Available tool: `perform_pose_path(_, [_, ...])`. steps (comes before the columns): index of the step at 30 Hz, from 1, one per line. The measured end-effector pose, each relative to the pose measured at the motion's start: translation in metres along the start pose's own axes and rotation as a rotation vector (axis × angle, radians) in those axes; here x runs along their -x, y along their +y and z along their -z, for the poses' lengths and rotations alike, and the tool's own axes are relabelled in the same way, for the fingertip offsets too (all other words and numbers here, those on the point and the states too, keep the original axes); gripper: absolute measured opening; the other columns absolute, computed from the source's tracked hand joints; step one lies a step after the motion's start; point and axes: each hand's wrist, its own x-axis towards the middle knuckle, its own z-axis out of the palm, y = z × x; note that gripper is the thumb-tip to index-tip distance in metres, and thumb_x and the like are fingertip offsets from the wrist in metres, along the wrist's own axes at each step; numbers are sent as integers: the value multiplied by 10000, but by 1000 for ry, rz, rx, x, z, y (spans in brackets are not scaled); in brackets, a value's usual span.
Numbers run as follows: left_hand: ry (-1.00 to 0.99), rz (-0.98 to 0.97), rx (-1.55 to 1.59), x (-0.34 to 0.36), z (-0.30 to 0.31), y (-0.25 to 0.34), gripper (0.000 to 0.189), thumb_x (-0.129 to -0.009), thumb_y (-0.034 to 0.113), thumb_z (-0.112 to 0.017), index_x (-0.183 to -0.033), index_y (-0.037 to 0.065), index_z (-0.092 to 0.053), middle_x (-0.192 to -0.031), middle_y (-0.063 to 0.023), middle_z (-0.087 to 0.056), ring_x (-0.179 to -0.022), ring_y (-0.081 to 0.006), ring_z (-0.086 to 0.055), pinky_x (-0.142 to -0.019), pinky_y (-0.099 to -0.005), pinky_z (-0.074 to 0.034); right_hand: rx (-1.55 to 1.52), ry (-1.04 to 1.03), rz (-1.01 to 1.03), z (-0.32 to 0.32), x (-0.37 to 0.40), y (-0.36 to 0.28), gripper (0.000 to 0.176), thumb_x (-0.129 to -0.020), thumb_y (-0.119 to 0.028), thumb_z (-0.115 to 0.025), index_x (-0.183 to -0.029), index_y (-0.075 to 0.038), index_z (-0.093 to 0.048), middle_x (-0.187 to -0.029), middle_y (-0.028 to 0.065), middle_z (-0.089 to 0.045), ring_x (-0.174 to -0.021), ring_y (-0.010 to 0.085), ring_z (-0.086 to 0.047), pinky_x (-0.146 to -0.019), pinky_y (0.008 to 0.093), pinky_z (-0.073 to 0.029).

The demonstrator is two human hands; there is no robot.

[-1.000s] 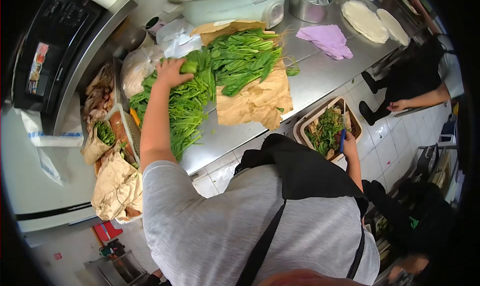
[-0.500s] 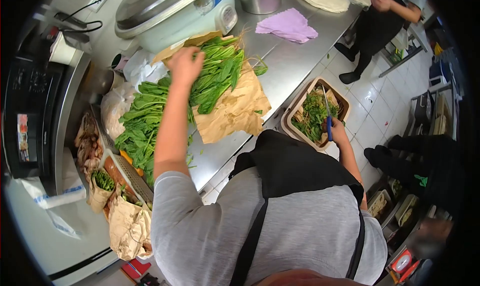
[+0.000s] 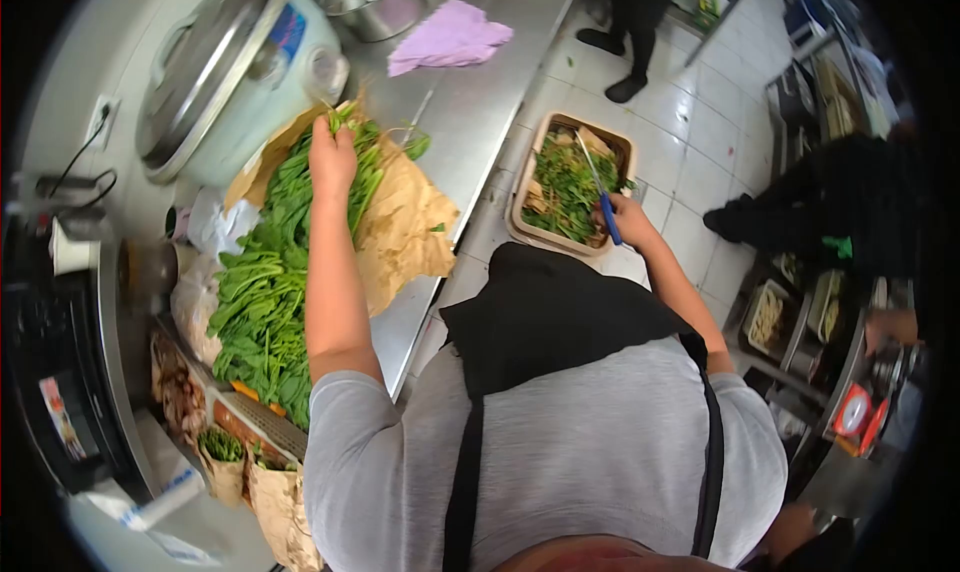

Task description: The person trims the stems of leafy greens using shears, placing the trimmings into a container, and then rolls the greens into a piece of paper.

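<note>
My left hand (image 3: 332,157) reaches out over the steel counter (image 3: 470,92) and grips a bunch of leafy greens (image 3: 366,172) lying on brown paper (image 3: 405,232). A bigger heap of the same greens (image 3: 255,312) lies to the left of my arm. My right hand (image 3: 622,222) is down by my side, closed on a blue-handled knife (image 3: 600,200) above a tan bin (image 3: 530,172) of green trimmings on the floor.
A large rice cooker (image 3: 225,72) stands behind the greens, with a metal bowl (image 3: 375,2) and a purple cloth (image 3: 450,37) further along. Paper bags and a basket (image 3: 250,442) of produce sit at the left. Another person's legs (image 3: 630,32) stand on the tiled floor.
My left hand moved from the big heap to the bunch on the brown paper and closed on it. The view swung left. My right hand kept the knife over the bin.
</note>
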Motion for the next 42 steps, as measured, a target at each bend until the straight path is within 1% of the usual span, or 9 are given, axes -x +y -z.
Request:
perform_pose_path(1, [-118,97,215,5,-1,27,210,-800,133,-494,-946,-17,-496,-811,-208,-567,-758,-357,-555,-655,-390,-432,-79,-4,-23,3,5,-10,290,-669,-293,-616,-719,-16,-545,-604,68,-533,-579,154,-513,-543,312,-421])
perform_pose_path(7, [-478,-276,-73,52,-111,82,251,-752,182,-558,-907,-15,-556,-799,-220,-574,-747,-334,-559,-657,-371,-431,-71,-168,43,16,21,-53,553,-698,-541,-575,-758,8,-539,-685,103,-535,-654,189,-517,-600,325,-423])
perform_pose_path(9, [-661,-154,30,64,-136,98,222,-741,174,-562,-857,-15,-572,-720,-209,-575,-695,-343,-561,-639,-378,-435,-22,-216,23,18,25,-59,601,-686,-573,-564,-796,18,-540,-737,144,-555,-699,234,-527,-652,346,-420])
perform_pose_path(19, [-850,-372,-104,100,-182,121,245,-760,207,-543,-834,-26,-557,-812,-236,-561,-806,-367,-541,-720,-408,-417,75,-10,6,25,29,-35,566,-715,-538,-536,-712,26,-585,-592,166,-557,-574,253,-563,-552,352,-431])
perform_pose_path(21, [-877,-343,-103,100,-184,106,275,-756,232,-555,-851,-26,-552,-851,-239,-554,-838,-371,-531,-741,-410,-410,92,-23,15,22,21,-16,465,-751,-430,-582,-675,29,-578,-506,64,-505,-456,135,-485,-440,283,-399])
perform_pose_path(27, [-307,41,-244,37,-85,45,221,-733,241,-551,-862,65,-587,-809,-177,-594,-782,-330,-568,-690,-413,-442,37,-81,-198,24,25,5,565,-690,-535,-577,-676,29,-600,-570,95,-554,-544,170,-549,-523,303,-427])
perform_pose_path(30, [-27,-30,-537,-3,-19,-13,201,-723,204,-531,-854,65,-594,-803,-167,-595,-772,-323,-572,-652,-425,-452,-52,-81,-240,15,21,14,550,-690,-518,-593,-691,33,-598,-574,76,-550,-534,149,-533,-515,283,-422])
perform_pose_path(35, [-353,80,-818,-13,28,-57,213,-732,218,-572,-851,42,-581,-876,-156,-586,-834,-323,-556,-704,-424,-452,-71,-111,-204,5,21,0,532,-702,-502,-592,-733,29,-591,-585,63,-547,-523,135,-515,-508,270,-418])
perform_pose_path(42, [35,-14,-445,-13,63,-63,280,-770,297,-559,-870,36,-568,-891,-189,-573,-875,-359,-530,-716,-428,-428,-130,-112,-181,3,25,-21,456,-729,-439,-605,-767,14,-570,-589,59,-546,-500,126,-513,-470,252,-411])
